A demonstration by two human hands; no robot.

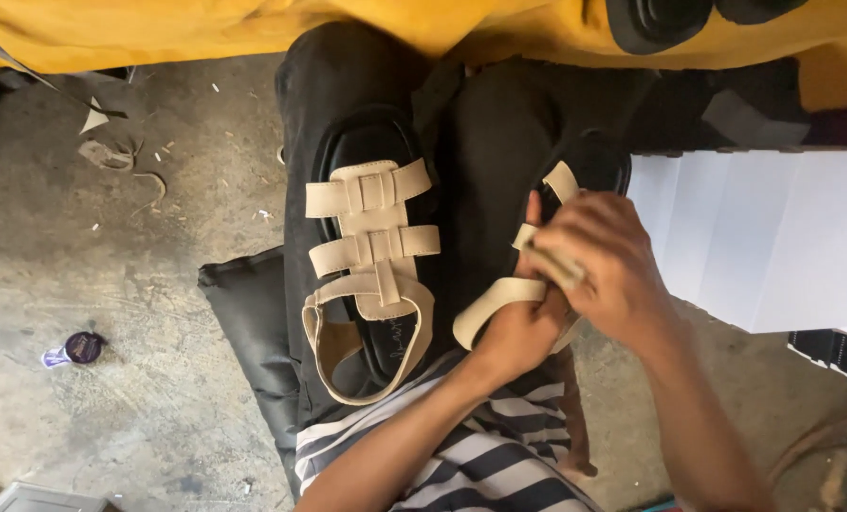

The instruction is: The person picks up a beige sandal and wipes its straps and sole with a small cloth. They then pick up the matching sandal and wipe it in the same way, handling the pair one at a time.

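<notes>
- Rough grey concrete floor, littered with scraps.
- Mustard-yellow cloth sheet across the top edge.
- Stack of plain white cardboard boxes at the right, flat-sided and unprinted.
- Black-soled sandal with beige woven straps lying on the person's dark-trousered left thigh, untouched.
- Second matching black-and-beige sandal on the right thigh, under both hands.
- Right hand, fingers pinched on a beige strap.
- Left hand, fingers clenched around the looped beige heel strap.
- Small round purple lid on the floor, left.
</notes>
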